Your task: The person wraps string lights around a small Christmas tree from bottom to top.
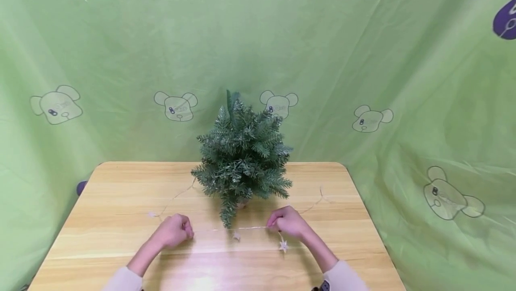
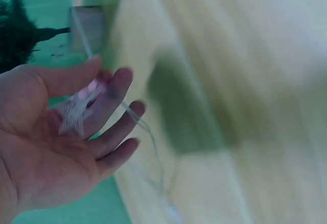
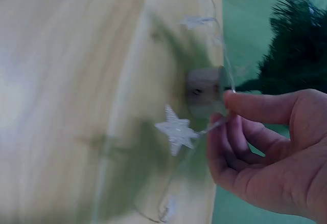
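A small artificial Christmas tree (image 1: 246, 156) stands upright near the table's far edge, on a round wooden-looking base (image 3: 196, 92). In front of its lower branches, a thin star light string (image 1: 254, 227) stretches between the two hands. My left hand (image 1: 175, 230) pinches the wire between thumb and index finger, and a clear star (image 2: 75, 114) lies against its palm side. With thumb and fingertips my right hand (image 1: 288, 221) pinches the other end of this stretch. One star (image 3: 176, 130) dangles just below the right fingers, while another star (image 1: 236, 235) hangs midway between the hands.
Loose wire trails over the wooden table (image 1: 121, 192) on both sides of the tree, with a star (image 1: 152, 214) at left. Behind stands a green cloth backdrop (image 1: 133, 49) printed with bear faces. The table's far edge runs just behind the tree.
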`<state>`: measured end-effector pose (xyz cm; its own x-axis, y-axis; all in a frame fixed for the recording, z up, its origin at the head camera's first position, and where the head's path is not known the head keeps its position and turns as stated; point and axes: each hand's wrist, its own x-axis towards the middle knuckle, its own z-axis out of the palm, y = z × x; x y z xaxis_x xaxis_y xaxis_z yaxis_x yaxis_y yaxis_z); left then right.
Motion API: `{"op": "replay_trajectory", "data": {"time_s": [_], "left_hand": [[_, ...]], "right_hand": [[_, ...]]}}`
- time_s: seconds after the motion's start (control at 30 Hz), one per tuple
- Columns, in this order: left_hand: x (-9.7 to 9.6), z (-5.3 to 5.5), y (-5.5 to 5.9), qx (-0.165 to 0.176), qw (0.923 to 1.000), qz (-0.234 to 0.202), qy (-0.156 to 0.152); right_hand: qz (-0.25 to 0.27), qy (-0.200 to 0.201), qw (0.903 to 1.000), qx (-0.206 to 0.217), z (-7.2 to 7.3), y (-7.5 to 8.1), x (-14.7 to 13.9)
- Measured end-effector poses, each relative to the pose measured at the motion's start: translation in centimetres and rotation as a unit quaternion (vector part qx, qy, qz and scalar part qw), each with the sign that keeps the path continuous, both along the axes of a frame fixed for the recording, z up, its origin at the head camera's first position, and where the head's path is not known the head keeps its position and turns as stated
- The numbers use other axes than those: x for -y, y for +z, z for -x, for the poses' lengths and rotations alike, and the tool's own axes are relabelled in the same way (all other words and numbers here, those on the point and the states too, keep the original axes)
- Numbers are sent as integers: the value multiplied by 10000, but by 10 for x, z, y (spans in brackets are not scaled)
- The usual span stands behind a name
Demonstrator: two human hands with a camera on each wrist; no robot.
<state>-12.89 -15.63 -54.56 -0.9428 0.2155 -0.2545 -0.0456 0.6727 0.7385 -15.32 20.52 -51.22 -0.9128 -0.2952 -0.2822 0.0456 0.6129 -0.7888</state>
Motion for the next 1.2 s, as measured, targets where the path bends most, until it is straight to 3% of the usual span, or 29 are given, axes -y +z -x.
{"op": "replay_trajectory", "data": {"time_s": [0.23,0.5,0.7,0.87,1.03,1.2], "left_hand": [[15,6,30,436,9905,-692,-1101],[27,17,47,483,9767,-1160,-1739],[30,22,58,318,9724,-1225,-1962],[34,24,65,448,9690,-1375,-2003],[40,25,71,626,9594,-1707,-2157],[48,23,80,841,9511,-1838,-2337]], "right_hand": [[603,493,9946,693,8,18,-17],[1115,866,9813,1311,15,32,-31],[1514,1055,9726,1417,19,36,-34],[1788,1043,9650,1609,20,38,-36],[1682,1091,9652,1680,22,44,-43],[1434,1393,9659,1648,25,56,-57]]}}
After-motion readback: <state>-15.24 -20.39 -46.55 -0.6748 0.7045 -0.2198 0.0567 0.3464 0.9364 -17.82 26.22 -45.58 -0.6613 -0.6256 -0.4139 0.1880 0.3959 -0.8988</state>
